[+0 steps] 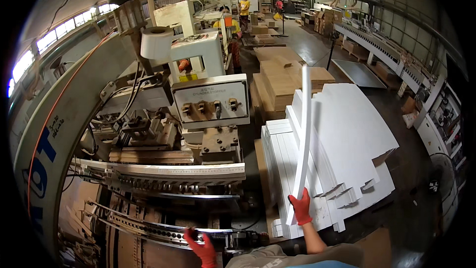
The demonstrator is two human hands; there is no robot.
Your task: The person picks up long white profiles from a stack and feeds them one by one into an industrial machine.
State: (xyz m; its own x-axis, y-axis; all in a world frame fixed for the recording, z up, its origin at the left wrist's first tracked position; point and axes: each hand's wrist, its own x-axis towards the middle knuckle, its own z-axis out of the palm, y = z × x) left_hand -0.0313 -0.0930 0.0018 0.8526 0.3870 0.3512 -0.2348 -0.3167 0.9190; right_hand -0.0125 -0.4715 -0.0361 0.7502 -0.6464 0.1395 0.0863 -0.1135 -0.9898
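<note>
My right hand (pixel 301 208), in a red glove, is wrapped round the lower part of a long white strip (pixel 304 134). The strip stands up and away from me over a stack of white panels (pixel 342 139), and looks bent by the lens. Several narrow white boards (pixel 283 159) lie side by side along the stack's left side. At the lower middle, my red-gloved left hand (pixel 202 249) hangs over the machine's front rail (pixel 163 233), its fingers apart and nothing in them. Whether it touches the rail I cannot tell.
A control box (pixel 210 101) with several knobs sits on the machine ahead. The machine's curved grey arm (pixel 54 134) rises at the left. Brown board stacks (pixel 280 79) stand beyond the white panels. Another machine (pixel 386 44) runs along the right. Far back stands a person in yellow (pixel 244 7).
</note>
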